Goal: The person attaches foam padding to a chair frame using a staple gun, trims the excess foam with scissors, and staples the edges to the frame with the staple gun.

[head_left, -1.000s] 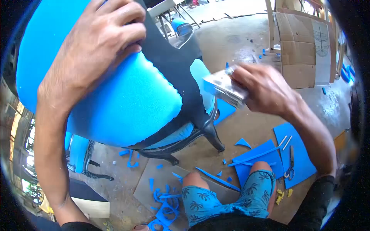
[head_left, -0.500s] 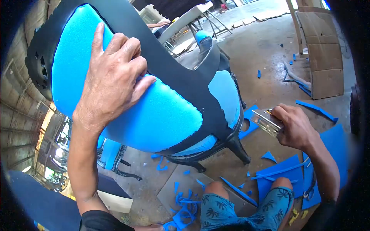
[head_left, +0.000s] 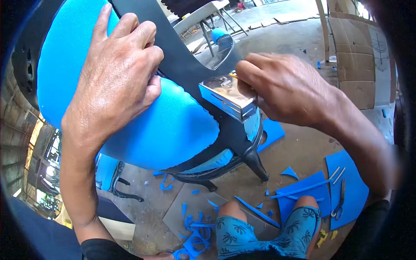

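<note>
Blue foam padding [head_left: 169,130] covers the backrest of a black-framed chair [head_left: 256,167] in front of me. Across its upper part lies my left hand [head_left: 115,73], index finger extended along the foam's edge, the other fingers bent and thumb pressed in at the border. Its fingertips are partly hidden. My right hand [head_left: 281,84] is wrapped round a shiny metal staple gun [head_left: 227,93], held in front of the chair's armrest side, right of the foam edge. Slight blur covers the right hand and wrist.
Blue foam sheets [head_left: 301,195], strips and offcuts litter the floor, with scissors [head_left: 339,208] on one sheet. A second chair [head_left: 107,171] stands at the left. Cardboard [head_left: 353,60] leans at the right, and a white table [head_left: 197,17] stands behind.
My right hand has swung up and left with the staple gun, from above the floor to the chair. My left hand stays on the foam; the view has shifted slightly.
</note>
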